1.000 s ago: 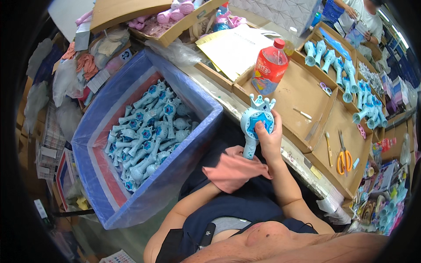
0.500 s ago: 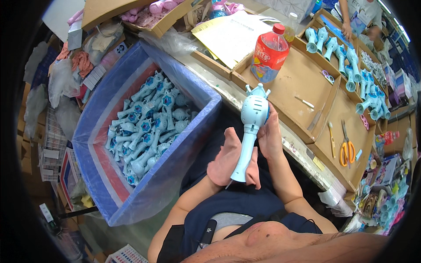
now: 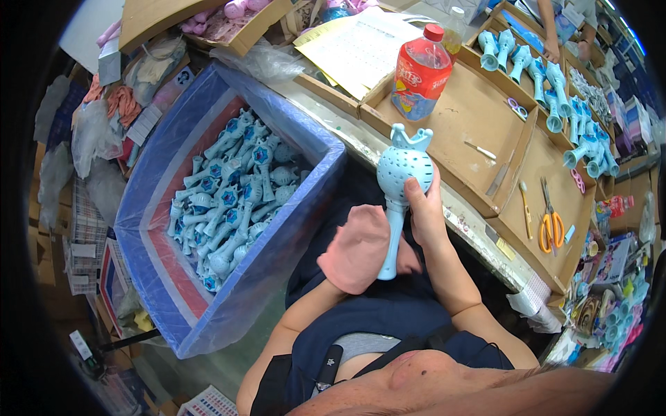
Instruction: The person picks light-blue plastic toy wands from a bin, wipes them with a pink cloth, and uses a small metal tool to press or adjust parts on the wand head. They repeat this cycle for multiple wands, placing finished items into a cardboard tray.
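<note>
Upright in front of me is a light blue plastic toy wand [image 3: 404,173], with a crown-shaped top, a round head dotted with holes and a flared handle. My right hand [image 3: 424,201] grips its head from the right, thumb across the front. A pink cloth [image 3: 356,251] drapes over my left hand [image 3: 347,274] and hides its fingers. The cloth touches or lies just beside the wand's handle, and part of it shows on the handle's other side. Left of my lap, a blue lined bin [image 3: 326,163] holds many similar wands [image 3: 229,197].
Cardboard trays [image 3: 479,118] cover the bench, holding orange-handled scissors [image 3: 551,225], a toothbrush [image 3: 525,208] and a small white-handled tool [image 3: 480,150]. A red-labelled bottle [image 3: 421,76] stands there. More wands [image 3: 555,87] lie farther right, near another person's hand [image 3: 551,50].
The wand has turned about its length, from its slotted side to its dotted side, and stands more upright. My right thumb has come round to its front. The cloth-covered left hand shifted slightly.
</note>
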Tool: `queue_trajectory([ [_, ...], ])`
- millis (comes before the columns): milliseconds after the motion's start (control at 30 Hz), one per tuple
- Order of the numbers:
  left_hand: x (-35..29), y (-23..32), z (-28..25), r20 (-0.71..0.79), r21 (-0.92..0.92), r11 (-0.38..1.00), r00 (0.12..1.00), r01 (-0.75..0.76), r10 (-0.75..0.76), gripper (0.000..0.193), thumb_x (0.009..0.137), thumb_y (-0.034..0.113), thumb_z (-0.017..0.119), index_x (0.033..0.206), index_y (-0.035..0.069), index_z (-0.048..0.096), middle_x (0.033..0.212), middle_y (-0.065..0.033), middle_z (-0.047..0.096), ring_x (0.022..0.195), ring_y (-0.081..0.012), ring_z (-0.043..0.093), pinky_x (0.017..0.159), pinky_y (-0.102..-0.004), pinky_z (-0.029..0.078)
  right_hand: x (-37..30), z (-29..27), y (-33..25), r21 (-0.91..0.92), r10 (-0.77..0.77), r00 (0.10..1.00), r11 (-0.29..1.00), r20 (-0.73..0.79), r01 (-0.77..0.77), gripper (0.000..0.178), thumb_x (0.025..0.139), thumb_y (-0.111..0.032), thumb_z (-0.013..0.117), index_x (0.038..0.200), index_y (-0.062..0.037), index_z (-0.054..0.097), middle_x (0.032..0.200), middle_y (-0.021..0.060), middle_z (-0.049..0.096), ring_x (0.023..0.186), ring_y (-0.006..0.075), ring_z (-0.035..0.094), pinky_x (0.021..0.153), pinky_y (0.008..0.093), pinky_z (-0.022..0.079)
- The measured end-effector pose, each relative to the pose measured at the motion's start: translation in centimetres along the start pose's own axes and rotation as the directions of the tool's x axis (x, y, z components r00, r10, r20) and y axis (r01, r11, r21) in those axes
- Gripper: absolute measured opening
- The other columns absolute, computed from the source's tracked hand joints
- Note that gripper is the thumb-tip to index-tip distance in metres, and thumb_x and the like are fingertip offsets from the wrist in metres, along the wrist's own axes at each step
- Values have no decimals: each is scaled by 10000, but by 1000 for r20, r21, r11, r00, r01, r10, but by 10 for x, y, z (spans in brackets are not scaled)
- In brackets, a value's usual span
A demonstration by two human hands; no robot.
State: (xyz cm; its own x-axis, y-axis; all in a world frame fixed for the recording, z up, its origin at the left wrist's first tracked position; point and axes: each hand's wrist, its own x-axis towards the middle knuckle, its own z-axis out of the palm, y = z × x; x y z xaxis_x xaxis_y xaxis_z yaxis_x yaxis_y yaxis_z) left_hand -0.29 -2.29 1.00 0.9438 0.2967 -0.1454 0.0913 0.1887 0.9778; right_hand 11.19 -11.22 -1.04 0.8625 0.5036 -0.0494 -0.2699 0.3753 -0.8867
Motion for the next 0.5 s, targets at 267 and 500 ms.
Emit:
queue_trajectory([
  [267,0,-39,-3,236,930,144,850,-339,471,425,877,192,679,1238,12,547,1071,-99,648,951,-210,675,833,-324,529,0,-4,9,540,212,951,786,225,-302,840,910,-703,510,1368,1,479,1194,189,641,1037,291,666,880,407,569],
  [500,-1,-32,-9,131,754,611,966,-242,222,460,888,238,687,1190,-54,499,841,-87,631,753,-207,670,679,-321,540,-4,-6,15,209,162,963,956,214,-207,936,868,-778,489,1407,-14,451,1248,191,624,1119,315,631,990,450,518],
])
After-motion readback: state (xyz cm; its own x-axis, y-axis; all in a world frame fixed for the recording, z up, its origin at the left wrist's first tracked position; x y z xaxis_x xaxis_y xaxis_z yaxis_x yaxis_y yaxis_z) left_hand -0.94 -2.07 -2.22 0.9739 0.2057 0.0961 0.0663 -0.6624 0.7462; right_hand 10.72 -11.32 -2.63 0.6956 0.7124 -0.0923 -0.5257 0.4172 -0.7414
